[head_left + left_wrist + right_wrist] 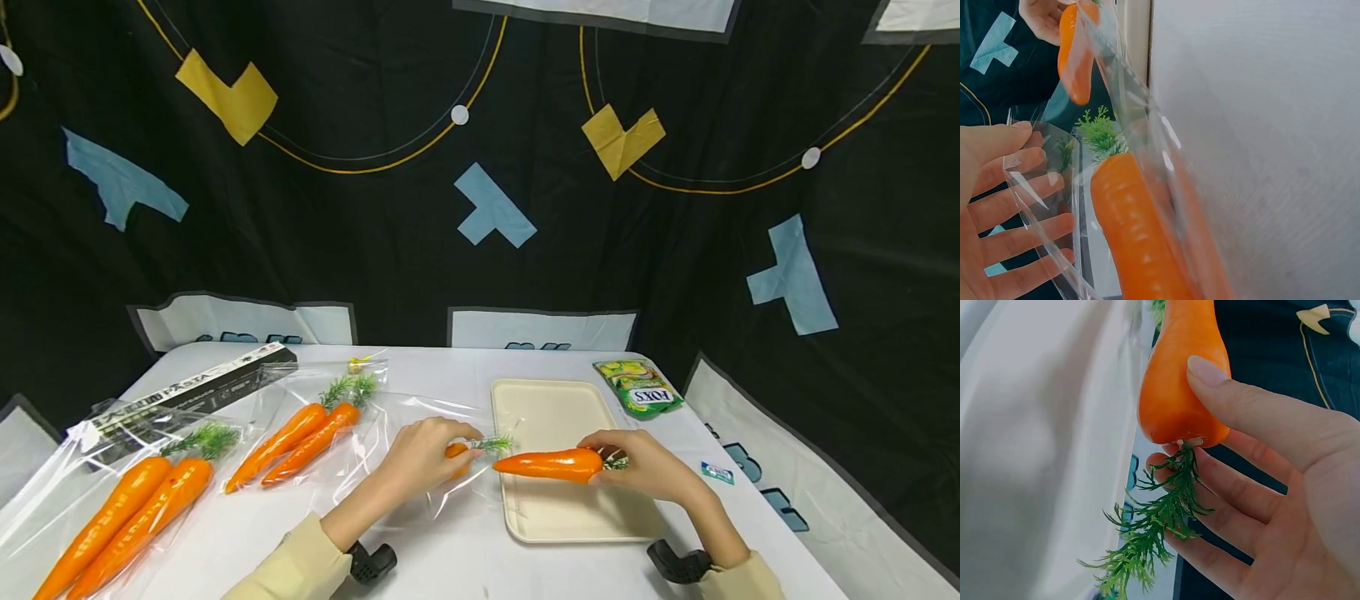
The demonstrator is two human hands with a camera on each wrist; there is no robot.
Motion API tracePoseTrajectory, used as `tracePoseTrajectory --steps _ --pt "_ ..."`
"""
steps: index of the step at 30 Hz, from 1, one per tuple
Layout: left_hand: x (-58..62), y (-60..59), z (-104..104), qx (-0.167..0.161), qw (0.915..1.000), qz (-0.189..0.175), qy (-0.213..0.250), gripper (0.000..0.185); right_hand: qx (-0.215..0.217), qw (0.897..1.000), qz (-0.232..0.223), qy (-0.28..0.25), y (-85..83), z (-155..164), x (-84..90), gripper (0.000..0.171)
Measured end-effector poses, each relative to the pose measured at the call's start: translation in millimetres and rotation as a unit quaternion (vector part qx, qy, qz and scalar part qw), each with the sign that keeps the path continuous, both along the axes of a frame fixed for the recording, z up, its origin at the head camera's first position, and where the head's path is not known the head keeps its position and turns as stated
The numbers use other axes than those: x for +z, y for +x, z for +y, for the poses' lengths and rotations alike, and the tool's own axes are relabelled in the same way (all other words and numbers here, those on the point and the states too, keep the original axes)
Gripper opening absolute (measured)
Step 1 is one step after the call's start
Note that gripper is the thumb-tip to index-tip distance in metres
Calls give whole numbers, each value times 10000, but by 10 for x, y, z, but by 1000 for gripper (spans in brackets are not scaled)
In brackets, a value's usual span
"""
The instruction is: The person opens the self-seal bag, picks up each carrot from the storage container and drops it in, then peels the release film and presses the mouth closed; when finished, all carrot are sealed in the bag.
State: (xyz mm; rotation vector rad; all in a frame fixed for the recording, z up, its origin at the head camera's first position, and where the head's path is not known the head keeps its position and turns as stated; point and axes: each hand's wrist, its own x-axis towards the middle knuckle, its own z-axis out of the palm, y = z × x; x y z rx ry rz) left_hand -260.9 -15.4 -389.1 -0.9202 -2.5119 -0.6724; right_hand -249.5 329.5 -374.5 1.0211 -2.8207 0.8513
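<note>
My right hand (628, 468) grips an orange toy carrot (551, 464) at its thick leafy end and holds it level over the cream tray (558, 508), tip pointing left. The right wrist view shows thumb and fingers round the carrot's top (1182, 387), green leaves (1150, 534) hanging below. My left hand (429, 454) holds the mouth of a clear plastic bag (420, 492) lying on the table, just left of the tray. A second carrot (1138, 237) lies inside that bag, its leaves (492, 444) poking toward the tray. The left fingers (1004, 206) sit under the bag's edge.
Two more clear bags, each with two carrots (300, 437) (127, 508), lie at the left on the white table. A long black pasta box (187, 392) sits behind them. A green sweets packet (637, 387) and a small blue packet (717, 473) lie right of the tray.
</note>
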Motion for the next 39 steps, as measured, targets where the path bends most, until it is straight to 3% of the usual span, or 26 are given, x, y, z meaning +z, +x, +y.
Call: tracePoseTrajectory --steps 16,39 --pt "-5 -15 -6 4 10000 -93 34 18 695 9974 -209 4 -119 -581 -34 35" --pt "-5 -7 -15 -95 9999 -92 28 18 621 9976 -126 264 -169 -929 -111 35"
